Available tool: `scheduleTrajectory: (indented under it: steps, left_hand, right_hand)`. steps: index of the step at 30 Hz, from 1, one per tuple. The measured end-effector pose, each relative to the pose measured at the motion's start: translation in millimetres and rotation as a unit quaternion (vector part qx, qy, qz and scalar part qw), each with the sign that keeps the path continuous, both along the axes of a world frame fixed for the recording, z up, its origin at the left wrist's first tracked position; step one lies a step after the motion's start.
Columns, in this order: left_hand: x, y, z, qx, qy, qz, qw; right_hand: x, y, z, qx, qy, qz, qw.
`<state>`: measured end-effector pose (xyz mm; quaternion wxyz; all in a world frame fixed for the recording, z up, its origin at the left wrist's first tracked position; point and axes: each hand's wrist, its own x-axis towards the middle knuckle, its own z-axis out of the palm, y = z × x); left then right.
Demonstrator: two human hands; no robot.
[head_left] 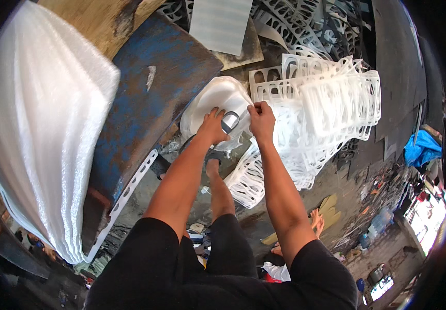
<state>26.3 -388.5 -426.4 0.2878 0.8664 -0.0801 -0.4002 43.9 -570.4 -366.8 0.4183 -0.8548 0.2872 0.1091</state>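
A white, thin-walled bag (194, 106) stands before me with its mouth open. My left hand (213, 126) is at the mouth, its fingers partly spread. Between its thumb and forefinger is an oval piece (230, 120) with a dark rim and a pale middle. How firmly the piece is gripped is hard to make out. On the right side, my right hand (262, 122) pinches the bag's edge, with fingers closed. The bottom of the bag is partly hidden behind my left hand.
White sheets with oval cut-outs (331, 103) are heaped to the right. A worn blue-brown slab (155, 72) lies left, beside stacked white foam sheets (47, 119). Dark cut-out strips (305, 23) and a pale panel (220, 26) are behind. Another person's feet (316, 221) show at lower right.
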Motion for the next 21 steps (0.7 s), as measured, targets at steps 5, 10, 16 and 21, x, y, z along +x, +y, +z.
scheduleTrajectory:
  steps: [5, 10, 16, 21]
  left_hand:
    - [-4.3, 15.7, 59.1, -0.027, -0.044, 0.058, 0.997]
    - [-29.3, 40.8, 175.8, -0.099, -0.190, 0.212, 0.954]
    - [-96.4, 49.0, 368.8, -0.319, -0.153, 0.448, 0.821]
    - [-134.1, 97.5, 503.5, -0.366, -0.309, 0.213, 0.851]
  right_hand:
    - [-5.5, -17.1, 28.0, -0.028, -0.046, 0.025, 0.998]
    - [-69.4, -5.2, 133.0, 0.305, 0.177, -0.014, 0.936]
    - [-124.0, 76.5, 307.2, 0.633, 0.217, -0.119, 0.733]
    - [-99.8, 92.0, 404.6, 0.697, 0.059, -0.142, 0.700]
